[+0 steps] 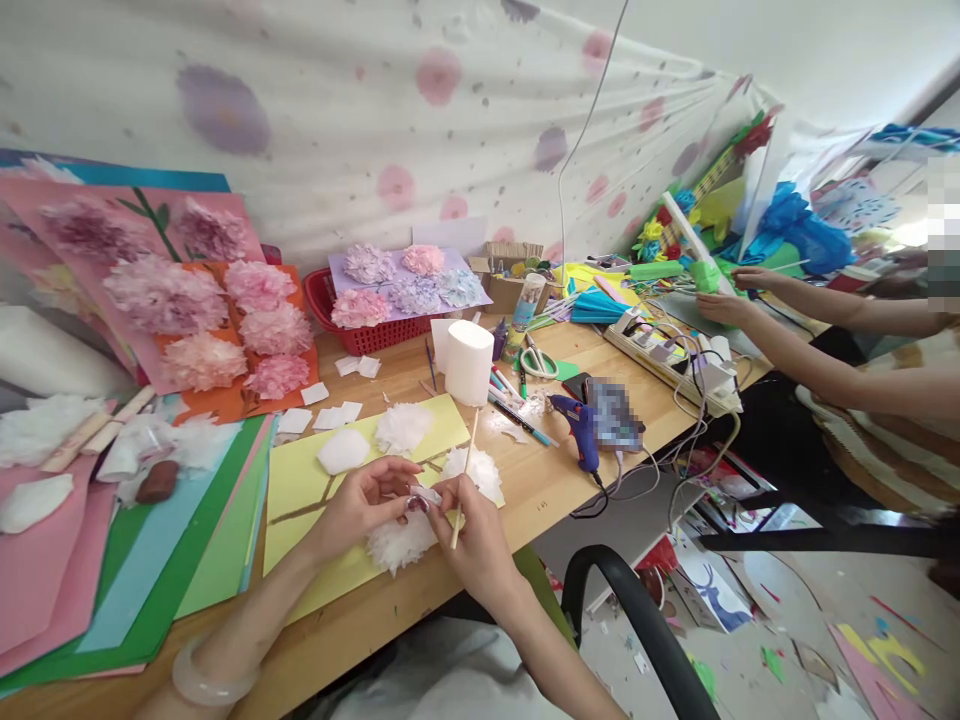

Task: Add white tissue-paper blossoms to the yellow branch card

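Note:
My left hand (361,505) pinches a small crumpled white piece with a dark purplish part (421,500), probably tissue paper. Tucked in my right hand (478,530) is a thin wooden stick (471,450) pointing upward, while its thumb and forefinger meet the same small piece. Both hands are over a yellow sheet (300,480) with brown branch lines. On that sheet lie a ruffled white tissue flower (401,548) just under my hands, another white flower (484,472) partly behind my right hand, a third (405,427), and a smooth white pad (343,451).
A white paper roll (470,362) stands behind the sheet, with pens (517,415), scissors (538,358) and a blue glue gun (581,435) to its right. Coloured paper (187,540) is stacked left. A power strip (675,370) with cables lies near a co-worker's hands (727,300).

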Tool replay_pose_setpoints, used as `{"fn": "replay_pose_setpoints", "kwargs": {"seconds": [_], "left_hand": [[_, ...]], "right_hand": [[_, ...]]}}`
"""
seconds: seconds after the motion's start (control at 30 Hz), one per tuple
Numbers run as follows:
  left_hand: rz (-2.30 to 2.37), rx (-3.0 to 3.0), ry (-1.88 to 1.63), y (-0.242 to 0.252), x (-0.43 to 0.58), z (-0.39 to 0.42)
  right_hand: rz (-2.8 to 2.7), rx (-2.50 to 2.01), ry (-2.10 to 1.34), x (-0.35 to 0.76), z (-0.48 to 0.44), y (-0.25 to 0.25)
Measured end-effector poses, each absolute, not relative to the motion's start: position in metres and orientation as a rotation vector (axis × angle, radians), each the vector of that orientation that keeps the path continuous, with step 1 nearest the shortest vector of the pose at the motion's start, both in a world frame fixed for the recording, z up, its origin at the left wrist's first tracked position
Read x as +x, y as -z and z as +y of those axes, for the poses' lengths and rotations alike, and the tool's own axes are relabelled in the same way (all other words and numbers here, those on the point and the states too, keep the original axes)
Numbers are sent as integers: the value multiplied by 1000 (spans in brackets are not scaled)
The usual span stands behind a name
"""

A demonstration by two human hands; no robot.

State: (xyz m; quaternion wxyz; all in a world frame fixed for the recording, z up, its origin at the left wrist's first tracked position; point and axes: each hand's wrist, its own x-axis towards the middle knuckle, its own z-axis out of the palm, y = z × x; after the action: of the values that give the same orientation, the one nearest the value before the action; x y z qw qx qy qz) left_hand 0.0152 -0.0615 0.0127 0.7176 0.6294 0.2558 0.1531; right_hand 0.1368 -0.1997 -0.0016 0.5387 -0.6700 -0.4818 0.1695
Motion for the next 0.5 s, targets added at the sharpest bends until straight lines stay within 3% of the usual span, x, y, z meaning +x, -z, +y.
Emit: {"fn": "replay_pose_setpoints", "kwargs": {"seconds": [0.5], "left_hand": [[605,1367,-346,-5,18,-61]], "right_hand": [[-1086,-1593,-380,138,-198,1]]}}
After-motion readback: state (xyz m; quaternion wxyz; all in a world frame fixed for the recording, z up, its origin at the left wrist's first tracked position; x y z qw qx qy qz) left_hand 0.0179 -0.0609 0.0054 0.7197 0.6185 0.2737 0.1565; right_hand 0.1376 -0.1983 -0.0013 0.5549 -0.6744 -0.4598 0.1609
